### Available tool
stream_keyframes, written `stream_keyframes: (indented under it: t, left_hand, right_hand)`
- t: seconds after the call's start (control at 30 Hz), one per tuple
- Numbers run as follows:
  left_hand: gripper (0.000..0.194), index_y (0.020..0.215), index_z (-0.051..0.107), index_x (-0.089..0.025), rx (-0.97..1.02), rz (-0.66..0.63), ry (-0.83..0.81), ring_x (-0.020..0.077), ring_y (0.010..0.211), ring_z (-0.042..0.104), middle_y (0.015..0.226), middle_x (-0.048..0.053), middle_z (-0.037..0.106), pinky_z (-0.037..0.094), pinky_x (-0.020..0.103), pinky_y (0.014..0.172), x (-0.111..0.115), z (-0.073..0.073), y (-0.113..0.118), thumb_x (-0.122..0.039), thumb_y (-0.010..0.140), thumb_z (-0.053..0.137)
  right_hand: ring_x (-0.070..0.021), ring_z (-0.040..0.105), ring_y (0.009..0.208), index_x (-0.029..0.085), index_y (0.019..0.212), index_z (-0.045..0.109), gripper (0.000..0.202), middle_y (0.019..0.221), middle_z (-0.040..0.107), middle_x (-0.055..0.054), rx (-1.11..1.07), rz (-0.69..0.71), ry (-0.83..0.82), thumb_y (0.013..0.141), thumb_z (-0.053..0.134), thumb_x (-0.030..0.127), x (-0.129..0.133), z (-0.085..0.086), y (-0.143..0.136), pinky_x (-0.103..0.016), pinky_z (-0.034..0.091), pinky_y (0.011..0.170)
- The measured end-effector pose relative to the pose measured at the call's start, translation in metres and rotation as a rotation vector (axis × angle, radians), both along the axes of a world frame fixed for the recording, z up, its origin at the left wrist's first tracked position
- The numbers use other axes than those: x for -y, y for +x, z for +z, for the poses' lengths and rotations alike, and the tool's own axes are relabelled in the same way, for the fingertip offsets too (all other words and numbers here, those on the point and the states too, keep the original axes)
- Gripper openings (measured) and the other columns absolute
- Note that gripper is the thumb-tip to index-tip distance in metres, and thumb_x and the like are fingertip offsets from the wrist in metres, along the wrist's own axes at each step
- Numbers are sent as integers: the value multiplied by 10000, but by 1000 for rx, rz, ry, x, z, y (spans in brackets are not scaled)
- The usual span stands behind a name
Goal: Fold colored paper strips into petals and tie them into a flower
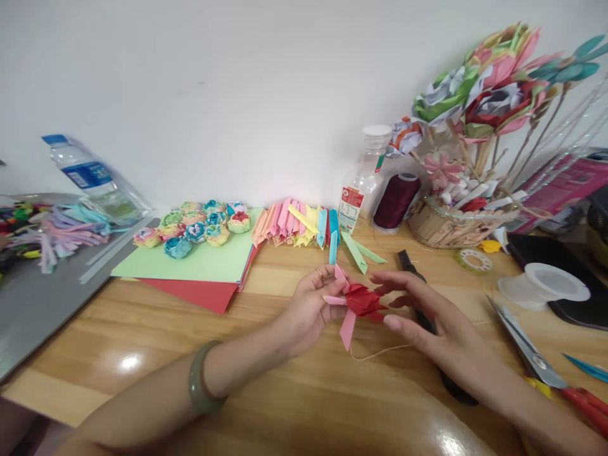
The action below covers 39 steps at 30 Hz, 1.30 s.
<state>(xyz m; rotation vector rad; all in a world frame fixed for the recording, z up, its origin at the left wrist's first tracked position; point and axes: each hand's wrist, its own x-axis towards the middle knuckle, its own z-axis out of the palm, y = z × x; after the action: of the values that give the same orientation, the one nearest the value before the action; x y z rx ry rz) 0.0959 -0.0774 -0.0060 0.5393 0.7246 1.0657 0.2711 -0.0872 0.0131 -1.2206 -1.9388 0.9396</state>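
Observation:
A folded paper piece with a red centre (363,300) and pink strips (348,329) sticking out is pinched in my left hand (317,307), above the wooden table (266,392). My right hand (430,316) is close to the right side of the red part, its fingers apart; whether a fingertip touches the paper is hard to tell. A thin thread (380,354) trails below the piece. Just behind my left hand, a blue strip (333,248) and green strips (356,253) lie near a row of folded coloured strips (294,223).
Small paper flowers (194,231) rest on green sheets (190,269) at the left. Right of my right hand are scissors (536,361), a white spool (546,285) and tape (474,260). Behind stand a bottle (356,196), purple thread (397,201) and a flower basket (456,221).

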Motion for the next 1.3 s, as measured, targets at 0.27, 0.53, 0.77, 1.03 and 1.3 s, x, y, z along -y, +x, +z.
stream_keyframes:
  t: [0.27, 0.53, 0.77, 1.03, 1.3]
  left_hand:
    - [130, 743, 511, -136, 27, -10, -13, 75, 658, 562, 745, -1, 557, 470, 206, 628, 1, -2, 0, -199, 719, 622]
    - [183, 665, 512, -132, 25, -121, -4, 82, 654, 551, 710, -8, 549, 447, 215, 616, 4, 2, 0, -137, 618, 688]
    - [294, 588, 460, -128, -108, -28, 9, 58, 576, 497, 601, -41, 474, 367, 186, 544, 5, 1, 4, -183, 543, 746]
    - [199, 696, 521, -121, 17, -58, -27, 89, 678, 561, 751, 4, 566, 456, 237, 646, 6, 4, 3, -170, 621, 699]
    - [185, 685, 521, -115, -45, -64, 6, 74, 621, 541, 684, -3, 559, 455, 222, 616, 7, 4, 4, -180, 635, 687]
  right_hand:
    - [-197, 544, 959, 245, 979, 565, 226, 1010, 593, -51, 47, 61, 143, 776, 573, 342, 2, -3, -4, -371, 450, 817]
    - [-149, 560, 694, 220, 801, 610, 157, 755, 612, -21, -9, 47, -6, 821, 504, 334, 3, 9, -5, -265, 433, 625]
    - [-133, 529, 653, 216, 735, 602, 176, 727, 618, -8, -39, 119, -124, 811, 515, 349, 5, 12, -9, -231, 401, 588]
    - [-167, 556, 728, 206, 752, 618, 259, 750, 638, -28, -102, 37, -264, 796, 501, 433, 3, 8, -6, -257, 416, 652]
    - [-147, 521, 655, 216, 716, 621, 247, 688, 606, -11, -112, 28, -288, 773, 527, 438, 4, 8, -7, -243, 396, 604]
